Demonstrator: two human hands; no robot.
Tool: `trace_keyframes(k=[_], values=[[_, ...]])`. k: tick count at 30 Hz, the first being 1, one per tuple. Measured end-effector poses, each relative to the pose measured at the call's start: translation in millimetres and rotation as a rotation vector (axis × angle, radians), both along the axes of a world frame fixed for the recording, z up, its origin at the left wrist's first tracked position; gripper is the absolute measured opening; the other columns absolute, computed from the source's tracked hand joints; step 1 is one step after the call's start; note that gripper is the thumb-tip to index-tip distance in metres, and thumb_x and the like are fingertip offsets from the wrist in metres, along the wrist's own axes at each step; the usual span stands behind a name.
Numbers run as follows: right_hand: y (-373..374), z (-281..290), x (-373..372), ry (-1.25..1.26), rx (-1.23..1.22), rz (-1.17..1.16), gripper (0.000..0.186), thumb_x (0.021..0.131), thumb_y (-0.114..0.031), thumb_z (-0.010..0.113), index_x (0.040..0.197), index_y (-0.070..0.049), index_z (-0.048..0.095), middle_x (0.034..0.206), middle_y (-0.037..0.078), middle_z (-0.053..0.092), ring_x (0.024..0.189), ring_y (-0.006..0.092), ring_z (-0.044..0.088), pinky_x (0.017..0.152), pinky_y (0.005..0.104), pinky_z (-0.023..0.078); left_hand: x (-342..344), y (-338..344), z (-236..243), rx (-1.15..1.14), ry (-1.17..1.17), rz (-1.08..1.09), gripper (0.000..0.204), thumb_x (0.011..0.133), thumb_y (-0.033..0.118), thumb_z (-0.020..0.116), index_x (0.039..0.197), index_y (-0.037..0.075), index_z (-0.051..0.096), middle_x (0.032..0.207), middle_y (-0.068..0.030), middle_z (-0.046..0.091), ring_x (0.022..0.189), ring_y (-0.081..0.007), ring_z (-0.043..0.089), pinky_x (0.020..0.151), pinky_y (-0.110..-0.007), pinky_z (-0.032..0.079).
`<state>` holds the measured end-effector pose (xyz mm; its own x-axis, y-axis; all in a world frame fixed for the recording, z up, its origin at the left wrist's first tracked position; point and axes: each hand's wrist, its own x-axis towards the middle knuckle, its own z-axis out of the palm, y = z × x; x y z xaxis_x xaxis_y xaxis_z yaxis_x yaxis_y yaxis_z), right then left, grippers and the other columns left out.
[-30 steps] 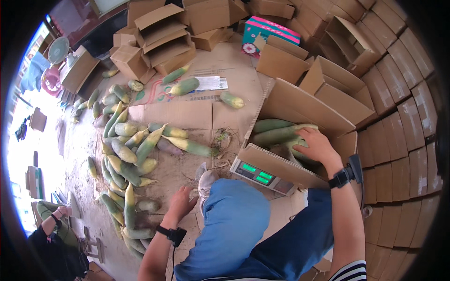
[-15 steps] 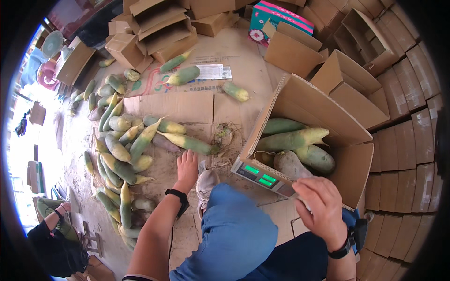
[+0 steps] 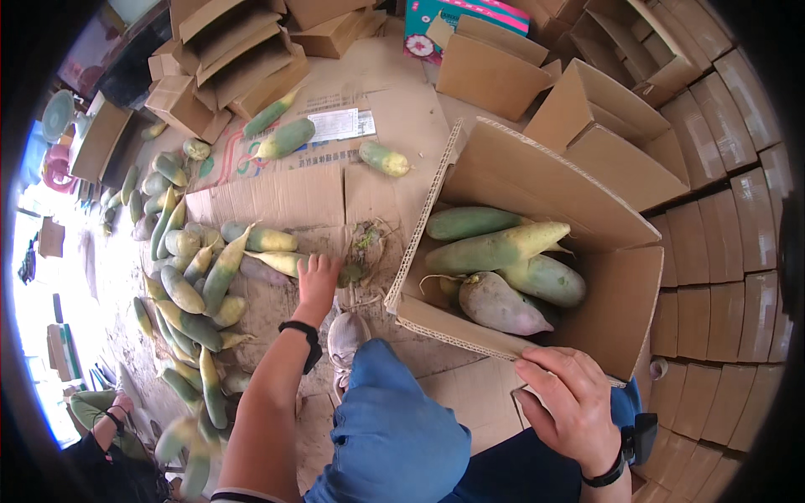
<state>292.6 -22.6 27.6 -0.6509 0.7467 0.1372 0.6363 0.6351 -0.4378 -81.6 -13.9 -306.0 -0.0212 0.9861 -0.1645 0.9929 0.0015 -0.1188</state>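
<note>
My left hand (image 3: 316,287) reaches over a long green radish with a pale yellow tip (image 3: 276,261), fingers spread at its far end. My right hand (image 3: 574,407) is at the near rim of an open cardboard box (image 3: 612,327), thumb apart from its loosely curved fingers. Several radishes lie inside: long green ones (image 3: 486,251) and a squat greyish one with a pinkish tip (image 3: 499,306). A loose pile of green-and-yellow radishes (image 3: 193,302) spreads left of my left arm. Dry leafy scraps (image 3: 369,239) lie between my left hand and the box.
Open cartons (image 3: 495,67) and a teal-pink printed box (image 3: 419,33) sit behind; stacked cartons (image 3: 721,235) line the right. A person's arm (image 3: 113,419) shows at lower left, near blurred radishes (image 3: 193,457). My knee (image 3: 394,419) is between my arms.
My right hand has left the box's interior for its near rim. My left hand has moved forward to the long radish. Blurred radishes appear at lower left.
</note>
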Motion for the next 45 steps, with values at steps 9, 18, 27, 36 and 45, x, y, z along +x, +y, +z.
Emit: trace_keyframes(k=[9, 18, 27, 36, 45], values=[[-2.6, 2.4, -13.5, 0.087, 0.049, -0.008, 0.032, 0.073, -0.005, 0.074, 0.104, -0.003, 0.067, 0.107, 0.012, 0.064, 0.086, 0.0312, 0.063, 0.076, 0.0381, 0.052, 5.0, -82.7, 175.8, 0.496, -0.862, 0.344, 0.065, 0.069, 0.006, 0.076, 0.129, 0.005, 0.053, 0.125, -0.0120, 0.059, 0.118, -0.0260, 0.055, 0.103, -0.038, 0.042], [-7.2, 12.6, -32.6, 0.406, 0.117, 0.146, 0.058, 0.083, -0.034, 0.072, 0.130, -0.006, 0.053, 0.134, 0.017, 0.050, 0.118, 0.0365, 0.052, 0.096, 0.0451, 0.046, 39.0, -149.0, 353.6, 0.879, -1.319, 0.272, 0.081, 0.070, 0.034, 0.078, 0.134, -0.004, 0.043, 0.131, -0.0172, 0.052, 0.119, -0.0297, 0.055, 0.101, -0.041, 0.045], [-26.8, 22.8, -45.5, 0.603, -0.170, 0.282, 0.078, 0.080, -0.037, 0.076, 0.141, -0.003, 0.040, 0.120, 0.022, 0.060, 0.107, 0.0403, 0.059, 0.091, 0.0414, 0.049, 92.9, -139.0, 373.8, 0.688, -1.946, 0.243, 0.090, 0.076, 0.046, 0.075, 0.141, -0.001, 0.034, 0.135, -0.0196, 0.048, 0.123, -0.0316, 0.050, 0.104, -0.045, 0.043], [16.4, 34.2, 14.6, 0.513, 0.153, -0.177, 0.063, 0.083, -0.034, 0.074, 0.131, -0.003, 0.047, 0.114, 0.021, 0.060, 0.101, 0.0394, 0.061, 0.086, 0.0424, 0.050, 59.4, -128.4, 336.2, 0.618, -0.964, 0.308, 0.035, 0.089, 0.021, 0.065, 0.115, -0.001, 0.056, 0.139, -0.0180, 0.047, 0.131, -0.0330, 0.044, 0.109, -0.043, 0.034], [87.5, -10.6, 33.4, -0.078, 0.328, -0.278, 0.057, 0.078, -0.026, 0.076, 0.125, -0.006, 0.052, 0.096, 0.013, 0.059, 0.096, 0.0336, 0.059, 0.081, 0.0439, 0.049, 101.2, -158.8, 361.4, 0.289, -0.926, 0.082, 0.050, 0.082, 0.023, 0.070, 0.122, -0.001, 0.055, 0.136, -0.0224, 0.049, 0.129, -0.0386, 0.045, 0.108, -0.046, 0.035]])
